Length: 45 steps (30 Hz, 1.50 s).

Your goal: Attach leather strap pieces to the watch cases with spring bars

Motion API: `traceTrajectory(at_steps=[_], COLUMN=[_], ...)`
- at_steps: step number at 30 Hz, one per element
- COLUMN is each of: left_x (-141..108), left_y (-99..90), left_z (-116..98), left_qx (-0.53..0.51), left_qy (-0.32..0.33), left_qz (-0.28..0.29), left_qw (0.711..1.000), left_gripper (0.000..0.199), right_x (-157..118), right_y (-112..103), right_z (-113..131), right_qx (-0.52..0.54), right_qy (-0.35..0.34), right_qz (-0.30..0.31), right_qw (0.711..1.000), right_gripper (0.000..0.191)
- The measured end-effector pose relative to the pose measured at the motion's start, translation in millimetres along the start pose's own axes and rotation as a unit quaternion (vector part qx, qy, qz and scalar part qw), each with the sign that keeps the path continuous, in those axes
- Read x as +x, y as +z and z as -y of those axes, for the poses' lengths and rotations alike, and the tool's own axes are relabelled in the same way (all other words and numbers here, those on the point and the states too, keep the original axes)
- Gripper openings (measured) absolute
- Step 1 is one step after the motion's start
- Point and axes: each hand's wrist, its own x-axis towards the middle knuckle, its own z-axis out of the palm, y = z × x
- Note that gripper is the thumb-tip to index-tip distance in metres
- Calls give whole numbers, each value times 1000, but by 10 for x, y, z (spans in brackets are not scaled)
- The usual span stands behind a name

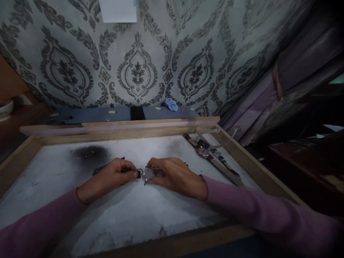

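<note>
1. Ahead of us stands a wall (137,53) in patterned grey paper, with the lower part of a white sheet (118,10) showing near its top.
2. Under our hands lies a shallow wooden box (212,122) with raised sides and a pale, stained floor; a dark patch spreads near its back left. It holds everything we are handling, plus a group of watches along its right side.
3. A purple curtain (247,104) hangs beyond the box's right corner, gathered by a tie.
4. Along the back edge runs a dark blue ledge (99,115), crossed by a black band; a crumpled blue cloth (171,104) rests on it.
5. At far left, a pale bowl (5,110) is cut off by the frame, so we cannot see its contents.
6. Our left hand (114,175) comes in low, palm down, thumb and fingers pinched together. It partly covers a dark flat thing (99,170) behind it.
7. Our right hand (172,175) faces it, fingers curved and thumb below, grasping a watch.
8. In the right-hand group, a long-strapped watch (203,152) lies slantwise, a darker watch (218,154) just beside it, both clear of our fingers.
9. The held watch (147,174) sits near the middle of the box, round face showing.
10. Smallest is the dark piece (139,174) between our left fingertips, near the watch; a thin dark loop shows beside it.
</note>
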Motion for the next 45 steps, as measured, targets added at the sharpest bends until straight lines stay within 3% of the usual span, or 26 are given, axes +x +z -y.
traceTrajectory(at_steps=[2,4,9,17,30,37,45], left_x=[-2,-3,4,11,-6,-37,-49], left_y=[-4,-8,-12,-14,-12,-19,-5], left_z=[-2,2,29,19,-40,-58,-88], left_qx=[-1,-5,-11,-22,-11,-24,-32], left_qy=[2,5,2,-2,-10,-2,0], left_qz=[4,6,-6,-7,-1,-5,-10], left_qw=[1000,1000,1000,1000,1000,1000,999], left_gripper=[33,33,29,29,30,31,34], right_x=[1,-2,-8,28,44,58,86], right_y=[-36,-61,-25,49,39,63,106], right_z=[13,28,54,88,58,17,-33], right_qx=[9,12,2,-4,116,184,296], right_qy=[-38,-48,43,58,27,22,21], right_qz=[3,-4,-18,-8,14,-27,-9], right_qw=[999,999,999,998,993,982,955], right_gripper=[22,31,48,24,12,17,21])
